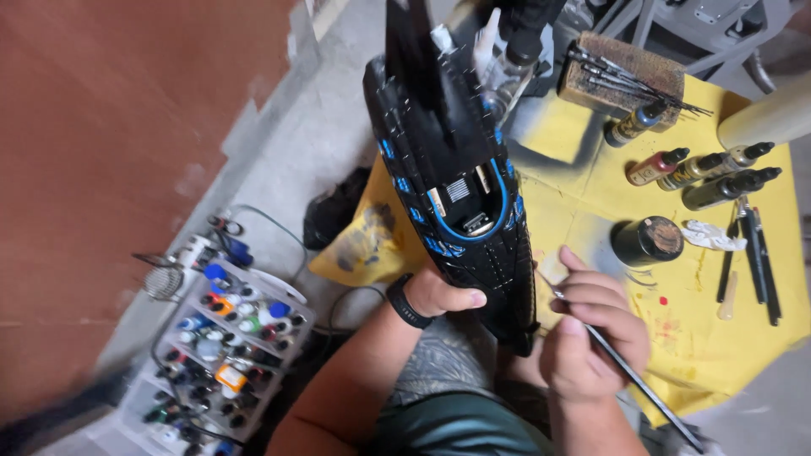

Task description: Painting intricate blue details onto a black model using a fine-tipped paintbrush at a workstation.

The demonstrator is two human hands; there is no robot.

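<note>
The fingers of the right hand (591, 329), at lower right of centre, are pinching closed around a thin dark-handled paintbrush (629, 371), its tip meeting the lower right edge of the black model hull (460, 186) and its handle running out toward the bottom right corner. The left hand (439, 295), wearing a black wristband (408, 302), is closing its thumb and fingers around the hull's lower left side, steadying it. The long black hull with blue trim is reaching from the frame's centre up to the top edge, where its far end is lying close to clear bottles (507, 51).

To the right, the yellow cloth (701, 338) is carrying a dark round paint jar (648, 240), several dropper bottles (701, 169), spare brushes (752, 262) and a brown block (625, 72) with thin tools on it. At lower left, a clear organiser tray (224, 346) is holding many small paint bottles.

Risks, as judged: a slip of the left-hand grip could jerk the hull and smear the stroke; the hull's far end, swinging, could topple the bottles beside it.
</note>
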